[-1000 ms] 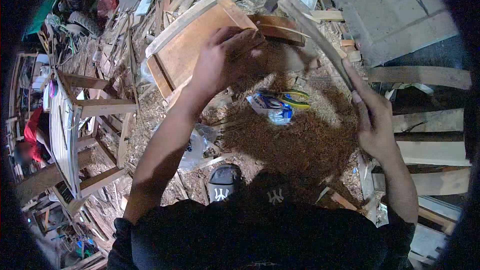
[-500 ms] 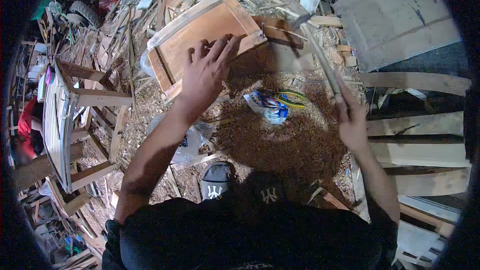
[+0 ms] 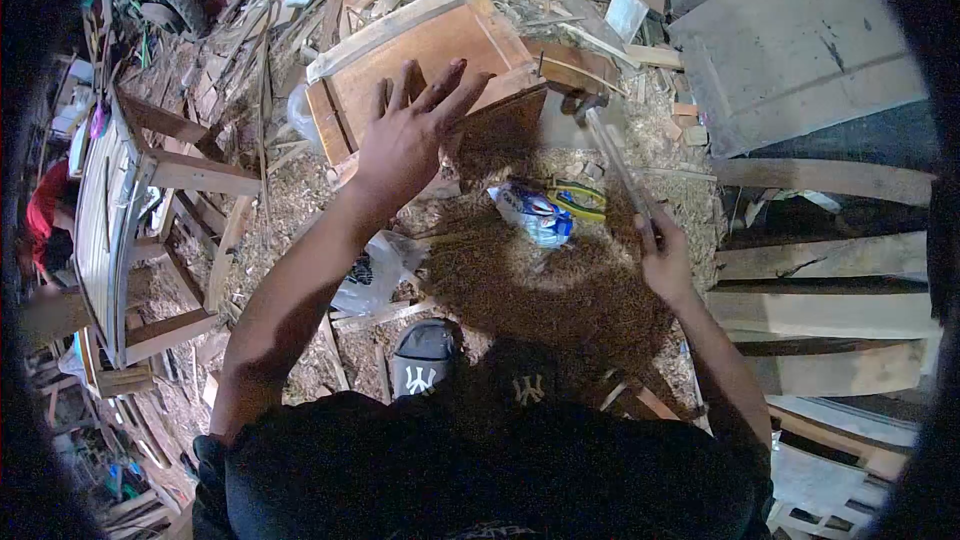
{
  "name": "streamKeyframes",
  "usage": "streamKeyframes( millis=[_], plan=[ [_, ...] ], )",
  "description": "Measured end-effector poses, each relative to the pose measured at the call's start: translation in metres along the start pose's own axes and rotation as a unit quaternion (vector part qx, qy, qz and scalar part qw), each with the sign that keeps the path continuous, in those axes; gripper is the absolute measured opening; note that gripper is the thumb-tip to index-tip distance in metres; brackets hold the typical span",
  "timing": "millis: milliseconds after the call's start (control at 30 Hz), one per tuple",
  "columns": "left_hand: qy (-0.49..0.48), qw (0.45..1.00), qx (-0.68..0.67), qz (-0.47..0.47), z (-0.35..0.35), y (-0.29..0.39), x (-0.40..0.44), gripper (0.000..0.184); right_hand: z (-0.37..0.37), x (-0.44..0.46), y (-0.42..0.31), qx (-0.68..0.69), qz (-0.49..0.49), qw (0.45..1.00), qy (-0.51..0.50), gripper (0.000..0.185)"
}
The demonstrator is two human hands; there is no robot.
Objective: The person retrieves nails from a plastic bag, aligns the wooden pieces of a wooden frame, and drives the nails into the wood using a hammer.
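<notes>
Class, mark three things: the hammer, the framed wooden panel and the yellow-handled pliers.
Hammer point(image 3: 618, 162), head view: middle of the handle.
Framed wooden panel point(image 3: 432, 41), head view: bare inner board.
Yellow-handled pliers point(image 3: 580, 209), head view: one handle.

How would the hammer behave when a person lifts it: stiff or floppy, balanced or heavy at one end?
The hammer is probably stiff, since its long handle looks straight. It likely feels head-heavy: the dark head looks metallic, and the right hand holds the far end.

hammer point(image 3: 617, 162) lowered, left hand point(image 3: 405, 145) back from nail point(image 3: 541, 64)
</notes>
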State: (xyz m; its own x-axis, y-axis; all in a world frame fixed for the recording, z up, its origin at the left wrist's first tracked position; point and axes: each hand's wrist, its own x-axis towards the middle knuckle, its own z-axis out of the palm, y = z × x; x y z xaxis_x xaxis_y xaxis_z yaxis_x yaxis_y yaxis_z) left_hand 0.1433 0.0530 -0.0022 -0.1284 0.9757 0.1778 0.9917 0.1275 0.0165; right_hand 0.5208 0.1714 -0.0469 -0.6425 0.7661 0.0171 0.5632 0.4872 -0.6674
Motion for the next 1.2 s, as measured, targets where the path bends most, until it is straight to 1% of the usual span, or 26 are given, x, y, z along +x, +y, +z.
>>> streamKeyframes(
  millis=[67,100,167,300,367,400,433,467,500,533,567,633,667,700,767,800,833,900,933,967,1033,1067,1100,1167,1200],
  plan=[
    [-0.015,1.0,-0.027,-0.006,0.001,-0.001,-0.002,0.073,-0.036,0.007,-0.046,0.05,0.047,0.997,-0.045,0.046],
    [-0.018,0.999,-0.029,-0.006,0.001,-0.001,-0.002,0.074,-0.05,0.01,-0.061,0.047,0.044,0.997,-0.046,0.046],
    [-0.019,0.999,-0.031,-0.008,0.001,0.0,-0.004,0.076,-0.073,0.017,-0.087,0.009,-0.021,1.0,-0.019,0.046],
    [-0.033,0.999,-0.016,-0.005,0.001,-0.001,-0.003,0.076,-0.106,0.031,-0.126,-0.031,-0.052,0.998,-0.002,0.044],
    [-0.037,0.999,-0.005,-0.003,0.002,-0.001,-0.003,0.075,-0.123,0.042,-0.14,-0.076,-0.093,0.989,-0.082,0.046],
    [-0.029,0.999,-0.02,-0.004,0.001,-0.001,-0.003,0.077,-0.132,0.047,-0.141,-0.134,-0.131,0.979,-0.082,0.047],
    [-0.022,0.999,-0.037,-0.005,0.001,0.0,-0.003,0.078,-0.137,0.05,-0.15,-0.135,-0.129,0.979,-0.08,0.047],
    [-0.022,0.999,-0.039,-0.004,0.001,0.0,-0.003,0.078,-0.14,0.053,-0.16,-0.073,-0.108,0.988,-0.082,0.047],
    [-0.027,0.999,-0.028,-0.008,0.0,0.001,-0.004,0.085,-0.142,0.056,-0.166,-0.01,-0.087,0.993,-0.084,0.047],
    [-0.033,0.999,-0.018,-0.012,-0.001,0.001,-0.004,0.094,-0.141,0.058,-0.162,-0.013,-0.103,0.99,-0.09,0.047],
    [-0.029,0.999,-0.019,-0.01,-0.002,0.002,-0.004,0.094,-0.139,0.058,-0.162,-0.016,-0.103,0.991,-0.088,0.047],
    [-0.031,0.999,-0.031,-0.012,-0.003,0.002,-0.004,0.096,-0.131,0.059,-0.159,-0.082,-0.102,0.98,-0.148,0.047],
    [-0.022,0.999,-0.036,-0.012,0.0,0.001,-0.004,0.099,-0.122,0.057,-0.147,-0.116,-0.134,0.978,-0.109,0.046],
    [-0.023,0.999,-0.037,-0.013,0.002,-0.001,-0.003,0.099,-0.121,0.056,-0.147,-0.116,-0.134,0.978,-0.11,0.046],
    [-0.024,0.999,-0.02,-0.007,0.005,-0.001,-0.005,0.102,-0.123,0.053,-0.151,-0.166,-0.148,0.974,-0.041,0.048],
    [-0.031,0.999,-0.023,-0.003,0.003,0.0,-0.008,0.102,-0.13,0.056,-0.171,-0.144,-0.094,0.984,-0.041,0.05],
    [-0.037,0.999,-0.027,-0.005,-0.001,0.001,-0.007,0.103,-0.129,0.053,-0.17,-0.144,-0.09,0.985,-0.04,0.05],
    [-0.04,0.999,-0.031,-0.009,-0.005,0.001,-0.005,0.104,-0.125,0.048,-0.167,-0.061,-0.083,0.993,0.058,0.054],
    [-0.04,0.999,-0.03,-0.008,-0.005,0.001,-0.006,0.104,-0.124,0.046,-0.149,-0.149,-0.142,0.977,0.05,0.056],
    [-0.039,0.999,-0.029,-0.006,-0.005,0.0,-0.007,0.104,-0.121,0.045,-0.143,-0.15,-0.142,0.977,0.049,0.056],
    [-0.028,0.999,-0.027,-0.007,0.0,-0.002,-0.007,0.104,-0.113,0.048,-0.148,-0.089,-0.147,0.981,-0.089,0.056],
    [-0.02,0.999,-0.025,-0.01,0.003,-0.002,-0.008,0.105,-0.123,0.047,-0.146,-0.081,-0.085,0.985,-0.128,0.053],
    [-0.022,0.999,-0.026,-0.012,0.003,-0.001,-0.009,0.105,-0.128,0.049,-0.154,-0.08,-0.084,0.985,-0.131,0.053],
    [-0.032,0.999,-0.028,-0.008,0.0,-0.002,-0.006,0.104,-0.134,0.054,-0.17,-0.13,-0.113,0.985,-0.03,0.049],
    [-0.032,0.999,-0.027,-0.008,0.0,-0.002,-0.005,0.104,-0.139,0.052,-0.167,-0.14,-0.085,0.986,0.01,0.046]
  ],
)
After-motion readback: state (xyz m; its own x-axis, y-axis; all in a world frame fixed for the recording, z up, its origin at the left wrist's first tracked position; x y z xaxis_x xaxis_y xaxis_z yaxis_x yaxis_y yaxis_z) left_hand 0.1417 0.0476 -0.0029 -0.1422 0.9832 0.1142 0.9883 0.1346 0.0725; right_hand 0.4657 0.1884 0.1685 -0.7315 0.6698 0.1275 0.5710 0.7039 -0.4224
